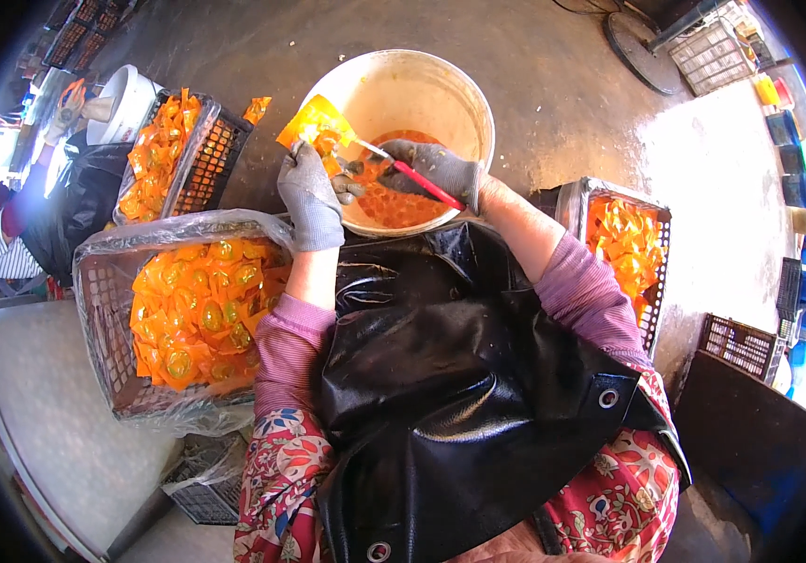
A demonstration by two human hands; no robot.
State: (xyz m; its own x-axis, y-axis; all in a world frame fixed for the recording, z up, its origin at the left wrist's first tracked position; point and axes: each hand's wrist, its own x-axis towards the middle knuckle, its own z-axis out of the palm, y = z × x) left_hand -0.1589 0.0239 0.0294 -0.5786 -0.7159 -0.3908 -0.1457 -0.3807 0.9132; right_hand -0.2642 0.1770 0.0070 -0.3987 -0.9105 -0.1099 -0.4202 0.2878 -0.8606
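Observation:
My left hand (312, 192), in a grey glove, pinches an orange-and-yellow plastic packet (314, 122) above the near left part of a white bucket (403, 70). My right hand (426, 167), also gloved, grips a slim knife (422, 181) with a red handle. Its narrow metal blade points left and reaches the packet's edge; whether the tip is inside cannot be made out. Wet, reddish-orange contents (394, 206) lie in the bottom of the bucket, partly hidden by my hands. The bucket stands right in front of my black apron (459, 375).
At my left stands a plastic-lined crate (107, 347) heaped with orange packets (201, 310). Similar filled crates stand at the far left (211, 169) and at my right (661, 272). Another person (60, 206) sits at the left edge near a white bucket (126, 98). Stacked containers line the right side.

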